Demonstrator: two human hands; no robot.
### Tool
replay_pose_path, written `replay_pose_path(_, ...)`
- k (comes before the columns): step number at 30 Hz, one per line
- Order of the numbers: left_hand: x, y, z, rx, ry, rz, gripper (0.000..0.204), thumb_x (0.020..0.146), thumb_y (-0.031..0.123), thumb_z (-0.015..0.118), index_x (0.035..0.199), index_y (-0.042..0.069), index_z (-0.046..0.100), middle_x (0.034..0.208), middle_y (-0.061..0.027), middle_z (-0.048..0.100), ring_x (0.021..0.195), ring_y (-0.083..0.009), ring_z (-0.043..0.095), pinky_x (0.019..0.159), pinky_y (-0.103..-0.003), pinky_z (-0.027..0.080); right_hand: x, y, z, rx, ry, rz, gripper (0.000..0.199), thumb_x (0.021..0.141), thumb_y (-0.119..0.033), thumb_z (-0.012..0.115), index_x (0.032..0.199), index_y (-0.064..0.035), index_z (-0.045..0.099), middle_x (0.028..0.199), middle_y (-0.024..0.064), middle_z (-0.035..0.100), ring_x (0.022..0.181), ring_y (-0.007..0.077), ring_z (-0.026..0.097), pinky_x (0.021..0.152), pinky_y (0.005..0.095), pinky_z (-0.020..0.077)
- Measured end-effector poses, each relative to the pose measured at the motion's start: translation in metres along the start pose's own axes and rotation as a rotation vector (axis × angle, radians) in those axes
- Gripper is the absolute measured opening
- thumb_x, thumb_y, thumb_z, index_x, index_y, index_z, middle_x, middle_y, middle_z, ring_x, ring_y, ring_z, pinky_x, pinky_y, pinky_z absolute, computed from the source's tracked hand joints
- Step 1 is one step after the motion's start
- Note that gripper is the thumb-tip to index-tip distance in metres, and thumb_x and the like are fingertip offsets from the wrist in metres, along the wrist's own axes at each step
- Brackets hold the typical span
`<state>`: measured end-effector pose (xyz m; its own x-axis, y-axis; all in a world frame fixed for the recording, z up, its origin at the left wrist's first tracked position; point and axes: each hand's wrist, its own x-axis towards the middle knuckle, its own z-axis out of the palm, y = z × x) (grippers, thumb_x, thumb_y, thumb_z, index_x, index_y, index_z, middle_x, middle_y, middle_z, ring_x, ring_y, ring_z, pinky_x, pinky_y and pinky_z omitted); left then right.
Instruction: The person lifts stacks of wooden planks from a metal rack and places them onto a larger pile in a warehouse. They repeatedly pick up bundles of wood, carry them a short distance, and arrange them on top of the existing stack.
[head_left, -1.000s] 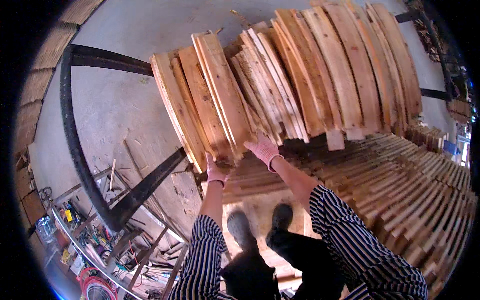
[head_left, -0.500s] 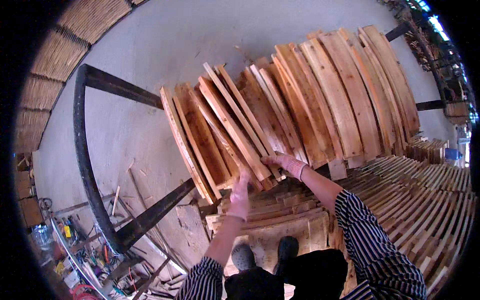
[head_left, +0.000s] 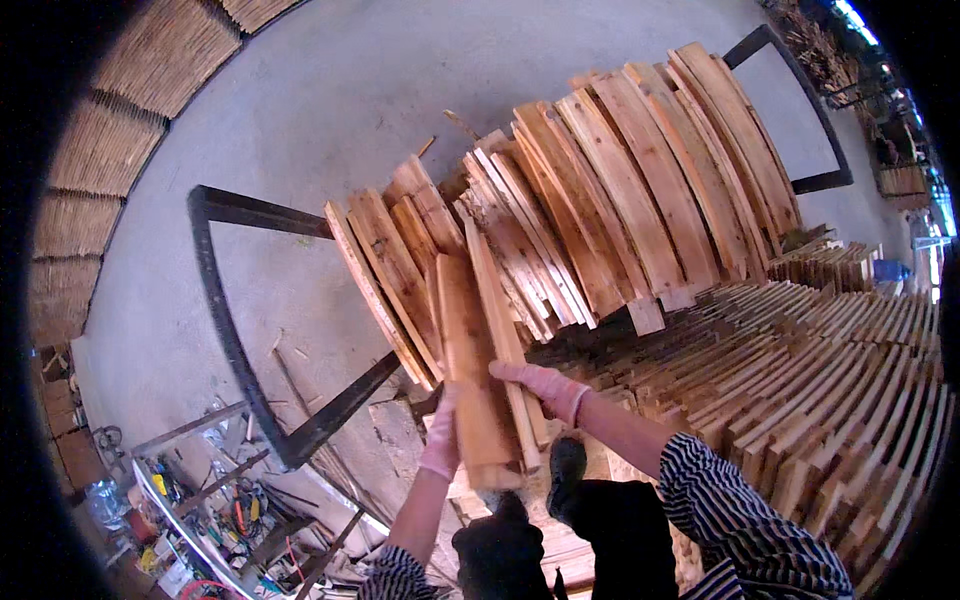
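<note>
Left hand (head_left: 440,440): clasps the wide board (head_left: 472,385) along its left edge, towards the end nearer the body; wears a pink glove; cannot tell how far round the fingers go, being hidden by the wood.
Right hand (head_left: 545,388): holds the narrow board (head_left: 508,350) from the right, in a matching glove, curled over its upper face.
Held pair: slants between both hands, in front of the body, with far ends at the row of boards (head_left: 650,180); cannot tell whether touching there.
Grip: presses from opposite sides, probably to stop two loose lengths sliding apart; sits near the closer ends, likely for easy reach.
Row of boards: stands packed side by side, mostly leaning on neighbours, seemingly for mutual support.
Black frame (head_left: 228,340): shows at both ends of the row, apparently to bound and carry it.
Stacked slats (head_left: 780,390): lie in close ranks at right, presumably to save room.
Count: two gloved hands, two boards held at least, two frame ends, one blue container (head_left: 890,270) beyond the slats; well over a dozen boards in the row, too overlapped for an exact figure; dozens of slats.
</note>
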<state>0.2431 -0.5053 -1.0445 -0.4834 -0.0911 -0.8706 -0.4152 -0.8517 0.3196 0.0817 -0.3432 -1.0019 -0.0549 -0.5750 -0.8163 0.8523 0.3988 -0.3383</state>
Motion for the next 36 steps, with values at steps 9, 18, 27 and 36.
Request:
replay_pose_path(9, -0.175, 0.073, 0.134, 0.381, -0.008, 0.057, 0.057, 0.091, 0.039, 0.074, 0.135, 0.006, 0.060, 0.122, -0.0068, 0.065, 0.110, -0.0197, 0.063, 0.099, -0.035, 0.050, -0.120, -0.025, 0.047, -0.424, 0.220, -0.154, 0.077, 0.082, -0.049, 0.078, 0.136, 0.0013, 0.055, 0.125, 0.0174, 0.065, 0.113, 0.0307, 0.065, 0.099, 0.0372, 0.0524)
replay_pose_path(18, -0.330, 0.124, 0.186, 0.109, -0.227, 0.204, 0.084, 0.089, 0.057, 0.071, 0.150, 0.006, 0.043, 0.138, -0.0157, 0.058, 0.125, -0.0313, 0.058, 0.108, -0.044, 0.049, -0.371, -0.077, 0.185, -0.463, 0.387, -0.370, 0.131, 0.070, -0.047, 0.087, 0.161, 0.0004, 0.006, 0.153, 0.0296, 0.038, 0.144, 0.0365, 0.039, 0.120, 0.0378, 0.0301)
replay_pose_path(27, -0.451, 0.148, 0.278, 0.245, -0.412, 0.350, 0.085, 0.092, 0.055, 0.067, 0.154, 0.006, 0.035, 0.147, -0.0142, 0.050, 0.129, -0.0339, 0.054, 0.108, -0.047, 0.048, -0.566, -0.155, 0.245, -0.717, 0.674, -0.555, 0.126, 0.067, -0.047, 0.083, 0.162, -0.0077, 0.011, 0.144, 0.0332, 0.044, 0.134, 0.0462, 0.048, 0.112, 0.0441, 0.0419)
replay_pose_path(36, -0.588, 0.094, 0.382, 0.299, -0.474, 0.730, 0.073, 0.099, 0.060, 0.048, 0.146, 0.004, 0.046, 0.142, -0.0117, 0.054, 0.130, -0.0285, 0.052, 0.113, -0.045, 0.040, -0.736, -0.106, 0.250, -0.668, 0.771, -1.038, 0.120, 0.072, -0.045, 0.079, 0.163, -0.0075, 0.010, 0.133, 0.0313, 0.046, 0.121, 0.0464, 0.053, 0.104, 0.0498, 0.0447)
